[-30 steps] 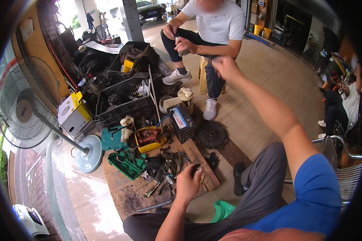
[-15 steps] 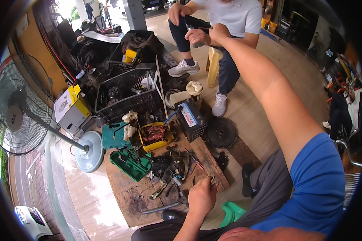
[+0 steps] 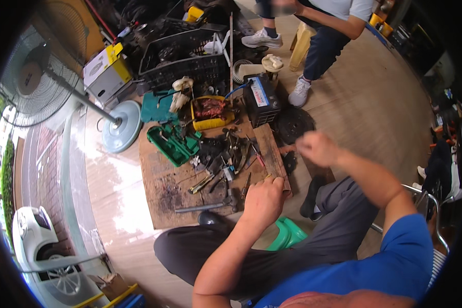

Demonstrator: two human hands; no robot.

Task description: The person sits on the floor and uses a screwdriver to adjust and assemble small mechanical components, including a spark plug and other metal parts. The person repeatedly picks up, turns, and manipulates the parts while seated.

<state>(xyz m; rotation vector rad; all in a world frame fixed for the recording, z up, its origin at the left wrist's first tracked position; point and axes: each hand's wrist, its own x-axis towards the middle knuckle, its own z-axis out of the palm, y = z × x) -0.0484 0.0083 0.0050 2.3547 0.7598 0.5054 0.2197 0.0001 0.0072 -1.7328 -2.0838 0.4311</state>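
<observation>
My left hand (image 3: pixel 265 202) is closed above the near right edge of the wooden board (image 3: pixel 164 179), its fingers bent round something small and yellowish that I cannot make out. My right hand (image 3: pixel 319 149) hangs over the floor right of the board, near a dark round metal disc (image 3: pixel 295 123). It is smeared by motion, so its fingers and anything in them are unclear. Loose hand tools lie on the board, among them a hammer (image 3: pixel 203 207) and red-handled pliers (image 3: pixel 259 158). An open green case (image 3: pixel 173 143) and a yellow tray (image 3: pixel 213 123) of reddish parts stand at its far side.
A battery (image 3: pixel 262 97) stands beyond the board's far right corner. Behind are a black crate (image 3: pixel 185 64) and a white-and-yellow box (image 3: pixel 107 74). A fan (image 3: pixel 122 123) stands left. One person (image 3: pixel 333 43) sits opposite. A green stool (image 3: pixel 287 235) is beneath me.
My right arm has drawn back from the seated person's hands to beside the board. My left hand stays closed near the board's edge. The whole view has shifted, showing more of the white car.
</observation>
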